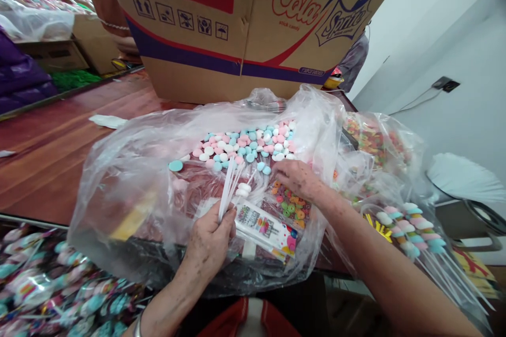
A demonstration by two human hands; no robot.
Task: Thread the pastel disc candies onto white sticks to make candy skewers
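Observation:
My left hand (pixel 209 239) is closed around a bunch of thin white sticks (pixel 229 184) that point up and away over a large clear plastic bag (pixel 130 179). My right hand (pixel 298 179) reaches into the bag, fingers bent at the near edge of a heap of pink, blue and white round candies (pixel 245 145); I cannot make out what it pinches. Under the hands lie a printed white card (pixel 264 226) and a packet of small coloured ring candies (pixel 292 205).
A big cardboard box (pixel 245 26) printed Cola and Sprite stands behind the bag on the wooden table (pixel 51 152). Finished candy skewers (pixel 411 231) lie at right in plastic, wrapped lollipops (pixel 47 284) at lower left. Another person's arm (pixel 106 5) shows behind the box.

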